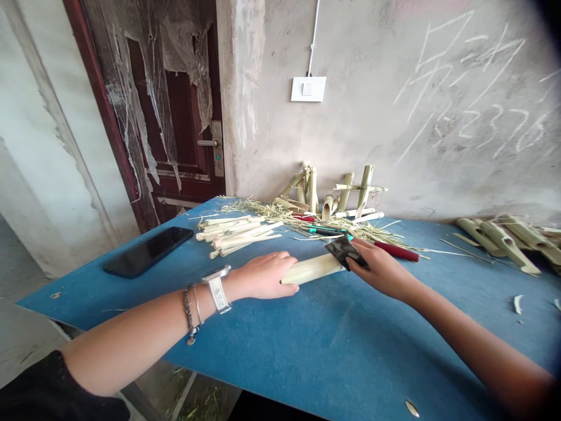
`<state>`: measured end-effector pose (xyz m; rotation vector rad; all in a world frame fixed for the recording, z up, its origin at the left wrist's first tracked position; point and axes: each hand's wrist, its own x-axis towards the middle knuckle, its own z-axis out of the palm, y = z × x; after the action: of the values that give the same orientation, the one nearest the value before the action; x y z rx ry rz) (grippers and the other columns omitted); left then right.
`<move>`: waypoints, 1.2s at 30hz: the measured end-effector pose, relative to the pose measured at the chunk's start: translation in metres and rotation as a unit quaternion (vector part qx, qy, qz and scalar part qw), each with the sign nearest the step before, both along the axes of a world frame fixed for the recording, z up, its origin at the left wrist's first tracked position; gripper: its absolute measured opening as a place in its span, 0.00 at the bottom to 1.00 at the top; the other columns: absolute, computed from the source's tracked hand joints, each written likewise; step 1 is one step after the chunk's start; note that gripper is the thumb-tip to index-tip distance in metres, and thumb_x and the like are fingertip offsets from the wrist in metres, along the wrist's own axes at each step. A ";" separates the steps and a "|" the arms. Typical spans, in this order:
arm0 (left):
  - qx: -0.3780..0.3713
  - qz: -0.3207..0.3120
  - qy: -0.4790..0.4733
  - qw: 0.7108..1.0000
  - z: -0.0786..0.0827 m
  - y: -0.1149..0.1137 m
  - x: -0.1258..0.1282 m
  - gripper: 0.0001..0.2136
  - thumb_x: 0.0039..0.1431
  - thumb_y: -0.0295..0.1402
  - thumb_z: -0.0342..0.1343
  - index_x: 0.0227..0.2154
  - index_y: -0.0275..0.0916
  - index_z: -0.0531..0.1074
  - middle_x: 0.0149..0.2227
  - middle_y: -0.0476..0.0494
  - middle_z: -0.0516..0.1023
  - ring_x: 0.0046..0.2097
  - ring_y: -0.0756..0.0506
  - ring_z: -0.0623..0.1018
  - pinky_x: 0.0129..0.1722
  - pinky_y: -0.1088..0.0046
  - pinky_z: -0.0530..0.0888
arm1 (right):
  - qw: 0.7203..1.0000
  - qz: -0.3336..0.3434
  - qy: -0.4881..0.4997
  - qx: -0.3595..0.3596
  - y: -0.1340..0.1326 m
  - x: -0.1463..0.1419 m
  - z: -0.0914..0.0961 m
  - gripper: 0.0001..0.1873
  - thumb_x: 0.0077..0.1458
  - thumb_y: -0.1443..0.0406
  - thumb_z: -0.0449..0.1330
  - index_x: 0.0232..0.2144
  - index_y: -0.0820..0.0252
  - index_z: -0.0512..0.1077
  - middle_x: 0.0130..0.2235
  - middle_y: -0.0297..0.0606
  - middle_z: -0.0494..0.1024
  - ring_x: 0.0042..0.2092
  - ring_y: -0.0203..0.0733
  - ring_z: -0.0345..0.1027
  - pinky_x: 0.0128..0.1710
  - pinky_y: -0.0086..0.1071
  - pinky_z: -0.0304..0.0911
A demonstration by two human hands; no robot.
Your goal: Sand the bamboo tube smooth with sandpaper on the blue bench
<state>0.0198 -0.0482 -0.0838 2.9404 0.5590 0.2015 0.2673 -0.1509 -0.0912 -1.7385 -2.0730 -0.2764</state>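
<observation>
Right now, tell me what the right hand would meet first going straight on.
Past the dark sheet it holds, the right hand would probably meet the teal tool first, though depth is unclear.

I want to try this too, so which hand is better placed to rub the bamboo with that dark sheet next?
Probably the right hand: its grip holds the dark sheet at the bamboo piece's right end; the left hand holds the other.
</observation>
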 end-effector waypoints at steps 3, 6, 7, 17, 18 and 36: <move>0.001 0.001 0.001 1.000 -0.001 0.001 0.000 0.17 0.56 0.42 0.51 0.46 0.40 0.65 0.45 0.43 0.70 0.45 0.43 0.72 0.41 0.68 0.69 | 0.997 -0.050 -0.033 0.042 0.001 0.003 -0.005 0.10 0.56 0.68 0.47 0.40 0.61 0.64 0.40 0.44 0.69 0.38 0.47 0.68 0.36 0.38 0.64; 0.003 0.006 0.000 1.000 -0.002 0.001 0.000 0.18 0.55 0.42 0.51 0.47 0.40 0.65 0.45 0.43 0.70 0.45 0.43 0.72 0.41 0.68 0.68 | 0.998 0.014 -0.063 0.007 -0.001 -0.016 -0.007 0.22 0.51 0.73 0.48 0.50 0.58 0.61 0.46 0.43 0.67 0.41 0.46 0.67 0.38 0.39 0.64; 0.005 0.008 -0.001 1.000 -0.002 0.000 0.001 0.18 0.55 0.42 0.51 0.47 0.40 0.64 0.45 0.42 0.70 0.45 0.42 0.72 0.41 0.68 0.68 | 0.997 0.038 -0.071 -0.011 -0.002 -0.024 -0.006 0.25 0.50 0.73 0.49 0.51 0.57 0.60 0.47 0.43 0.66 0.41 0.46 0.67 0.38 0.38 0.64; 0.028 0.018 0.003 0.999 -0.002 -0.002 0.000 0.19 0.54 0.44 0.50 0.46 0.41 0.65 0.42 0.44 0.73 0.38 0.43 0.74 0.33 0.69 0.66 | 0.988 -0.106 -0.112 -0.011 -0.002 0.005 -0.003 0.21 0.53 0.74 0.45 0.49 0.65 0.62 0.48 0.48 0.65 0.37 0.46 0.69 0.34 0.39 0.64; 0.028 0.016 0.001 0.999 -0.001 -0.002 0.000 0.21 0.53 0.44 0.51 0.48 0.41 0.63 0.44 0.44 0.72 0.39 0.43 0.74 0.33 0.70 0.66 | 0.987 -0.108 -0.117 -0.020 -0.002 0.005 -0.003 0.21 0.52 0.74 0.46 0.49 0.65 0.62 0.48 0.48 0.65 0.36 0.46 0.69 0.34 0.39 0.64; -0.086 -0.001 -0.044 0.995 0.005 -0.002 0.001 0.20 0.58 0.44 0.46 0.49 0.41 0.64 0.41 0.43 0.73 0.40 0.44 0.73 0.36 0.70 0.67 | 0.994 0.070 -0.076 -0.042 -0.007 -0.034 -0.006 0.31 0.47 0.75 0.47 0.56 0.61 0.56 0.52 0.45 0.64 0.47 0.47 0.65 0.44 0.40 0.64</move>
<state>0.0211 -0.0506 -0.0793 2.7516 0.5313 0.2679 0.2330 -0.1577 -0.0969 -1.6560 -2.3337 -0.2896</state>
